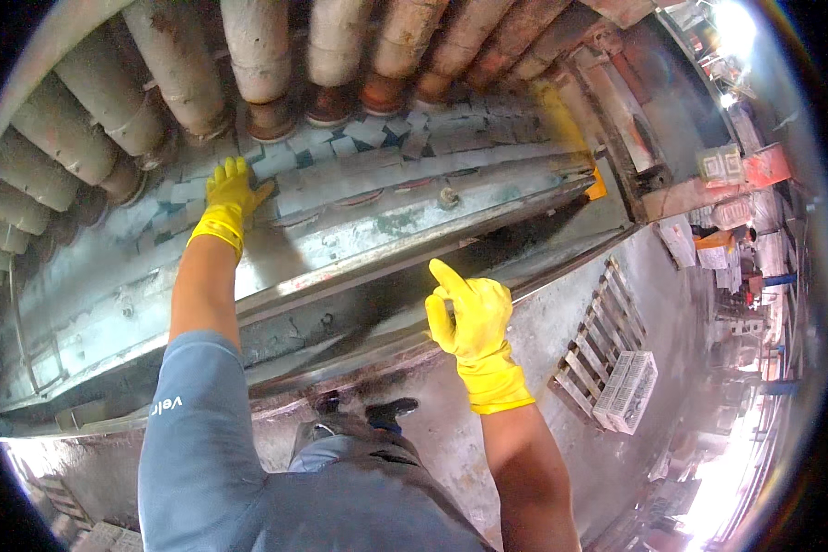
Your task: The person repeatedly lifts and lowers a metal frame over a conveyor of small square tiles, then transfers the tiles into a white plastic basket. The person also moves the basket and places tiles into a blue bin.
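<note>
My left hand (232, 191), in a yellow rubber glove, reaches forward with its fingers stretched over a wet grey bed (340, 241). Flat, square, tile-like pieces (345, 145) in pale and dark grey lie over the far side of this bed, and the left fingertips are at their edge. I cannot tell whether they press on a piece. My right hand (474, 317), gloved alike, hovers over the dark trough (377, 308) on the near side. Its index finger and thumb stand apart, the other fingers are bent, and nothing shows in it.
A row of thick, stained cylinders (258, 55) overhangs the bed's far side. Along the near side runs a raised metal edge (414, 256). On the floor to the right are a wooden pallet (598, 331) and a white plastic crate (626, 391). A red container (766, 166) stands farther right.
</note>
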`<state>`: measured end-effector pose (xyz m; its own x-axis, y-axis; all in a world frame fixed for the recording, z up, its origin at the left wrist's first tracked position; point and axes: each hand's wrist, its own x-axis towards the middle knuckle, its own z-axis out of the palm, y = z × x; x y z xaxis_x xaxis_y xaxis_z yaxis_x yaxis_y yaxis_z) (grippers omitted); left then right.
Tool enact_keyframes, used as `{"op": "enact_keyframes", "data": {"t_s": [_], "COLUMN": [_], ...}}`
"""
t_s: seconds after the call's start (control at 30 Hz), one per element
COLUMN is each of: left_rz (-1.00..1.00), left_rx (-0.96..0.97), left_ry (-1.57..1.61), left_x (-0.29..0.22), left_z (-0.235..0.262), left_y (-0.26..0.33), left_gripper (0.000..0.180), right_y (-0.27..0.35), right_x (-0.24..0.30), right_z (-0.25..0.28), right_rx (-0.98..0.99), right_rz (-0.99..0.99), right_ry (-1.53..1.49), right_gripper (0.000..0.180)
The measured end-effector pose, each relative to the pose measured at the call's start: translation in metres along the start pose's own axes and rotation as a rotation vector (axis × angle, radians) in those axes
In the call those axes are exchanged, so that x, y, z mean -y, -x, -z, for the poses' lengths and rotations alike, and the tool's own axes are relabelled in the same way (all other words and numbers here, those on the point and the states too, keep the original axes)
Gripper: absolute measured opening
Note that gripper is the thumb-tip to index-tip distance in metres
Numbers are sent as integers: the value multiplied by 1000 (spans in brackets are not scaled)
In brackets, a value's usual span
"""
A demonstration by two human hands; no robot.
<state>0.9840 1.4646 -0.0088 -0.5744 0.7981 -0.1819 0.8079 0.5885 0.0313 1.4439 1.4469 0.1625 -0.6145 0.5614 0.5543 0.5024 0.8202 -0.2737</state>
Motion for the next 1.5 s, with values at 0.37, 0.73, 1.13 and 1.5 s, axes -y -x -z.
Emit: {"op": "enact_keyframes", "data": {"t_s": [0.37,0.73,1.13,1.5], "left_rz": [-81,-88,-838,-472], "left_rx": [173,203,313,-31], "left_ry": [49,180,291,151], "left_x": [-22,-27,-163,-191], "left_z": [20,35,185,132], "left_y": [67,49,301,316], "left_gripper": [101,106,105,51], "right_y": [0,5,6,12], "right_x": [-1,-5,-5,-1], "right_z": [1,-3,-5,4], "right_rx": [-22,-56,-108,-1], "right_rz": [-3,47,54,39], "right_ry": [-17,57,64,-95], "right_gripper": [38,36,29,38]}}
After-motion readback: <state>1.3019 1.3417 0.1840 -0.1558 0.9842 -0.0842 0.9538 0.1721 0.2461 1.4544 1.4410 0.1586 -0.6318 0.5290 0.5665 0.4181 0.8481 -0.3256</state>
